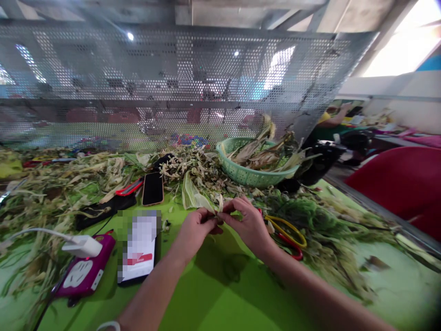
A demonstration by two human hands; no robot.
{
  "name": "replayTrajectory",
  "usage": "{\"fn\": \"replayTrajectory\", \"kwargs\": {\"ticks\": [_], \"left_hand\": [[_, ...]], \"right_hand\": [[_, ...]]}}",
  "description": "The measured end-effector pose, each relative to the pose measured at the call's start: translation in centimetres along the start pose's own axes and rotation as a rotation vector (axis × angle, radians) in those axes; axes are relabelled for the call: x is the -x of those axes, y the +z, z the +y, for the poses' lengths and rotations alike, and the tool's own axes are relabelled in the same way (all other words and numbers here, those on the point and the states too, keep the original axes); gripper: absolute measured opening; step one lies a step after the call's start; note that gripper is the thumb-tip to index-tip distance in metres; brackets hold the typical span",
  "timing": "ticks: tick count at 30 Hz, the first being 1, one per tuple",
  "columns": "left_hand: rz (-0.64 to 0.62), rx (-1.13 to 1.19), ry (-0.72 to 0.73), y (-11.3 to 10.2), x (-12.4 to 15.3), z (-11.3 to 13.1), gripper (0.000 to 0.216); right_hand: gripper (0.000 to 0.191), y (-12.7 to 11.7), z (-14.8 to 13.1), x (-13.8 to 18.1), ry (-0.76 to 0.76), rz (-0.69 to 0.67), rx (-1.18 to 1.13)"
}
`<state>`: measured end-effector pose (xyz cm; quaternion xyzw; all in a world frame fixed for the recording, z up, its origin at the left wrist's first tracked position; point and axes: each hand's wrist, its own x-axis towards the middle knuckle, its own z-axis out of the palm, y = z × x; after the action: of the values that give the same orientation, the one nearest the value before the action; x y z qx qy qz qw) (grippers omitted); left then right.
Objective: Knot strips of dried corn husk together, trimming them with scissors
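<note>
Both hands meet over the green table (206, 285), pinching a pale strip of corn husk (220, 202) between their fingertips. My left hand (197, 230) is closed on the strip's lower end from the left. From the right, my right hand (246, 223) pinches the same spot with thumb and forefinger. A wider light-green husk leaf (193, 193) extends just behind the left fingers; whether it joins the held strip I cannot tell. Beside my right hand lie scissors with yellow and red handles (287, 230), partly covered by the hand and by green fibres.
A green basket (257, 177) of dry husks stands behind, among heaped husk scraps (196, 165). Left are a lit phone (141, 248), a dark phone (153, 189), a red cutter (130, 187) and a purple power strip (86, 269). Green fibres (310, 220) lie right. A perforated metal screen (155, 82) rises behind.
</note>
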<state>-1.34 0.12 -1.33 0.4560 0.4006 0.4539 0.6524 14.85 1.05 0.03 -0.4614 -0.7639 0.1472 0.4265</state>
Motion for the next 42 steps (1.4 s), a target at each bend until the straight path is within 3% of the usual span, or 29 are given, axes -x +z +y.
{"fn": "replayTrajectory", "kwargs": {"ticks": [5,12,17,20,23,25,30,33,36,42], "left_hand": [[-0.008,-0.128,0.052,-0.1,0.0,-0.3,0.024],[0.128,-0.112,0.112,-0.6,-0.3,-0.4,0.026],[0.132,-0.128,0.104,-0.5,0.0,0.0,0.025],[0.109,-0.134,0.083,-0.4,0.1,0.0,0.023],[0.106,-0.143,0.05,-0.3,0.0,0.0,0.023],[0.106,-0.157,0.025,-0.3,-0.1,-0.1,0.023],[0.119,-0.374,0.014,-0.4,-0.3,-0.4,0.016],[0.13,-0.551,0.062,-0.5,-0.2,-0.4,0.012],[0.079,-0.662,0.118,-0.4,-0.1,-0.2,0.004],[0.0,-0.639,0.164,0.2,0.5,0.5,0.009]], "right_hand": [[0.011,0.3,0.2,0.2,0.082,0.025,-0.09],[0.02,0.7,-0.4,0.2,0.288,0.007,-0.447],[0.027,0.9,-0.3,0.2,0.531,-0.155,-0.782],[0.026,1.1,-0.1,0.3,0.573,-0.178,-0.919],[0.023,1.1,0.0,0.3,0.534,-0.095,-0.906],[0.02,1.0,0.1,0.4,0.46,-0.051,-0.762],[0.012,0.2,-0.5,0.3,0.014,0.002,-0.206],[0.007,0.0,-0.8,0.4,-0.178,-0.03,-0.071],[0.009,0.1,-0.6,0.4,-0.204,-0.077,-0.056],[0.002,0.3,0.1,0.3,-0.012,-0.086,-0.141]]}}
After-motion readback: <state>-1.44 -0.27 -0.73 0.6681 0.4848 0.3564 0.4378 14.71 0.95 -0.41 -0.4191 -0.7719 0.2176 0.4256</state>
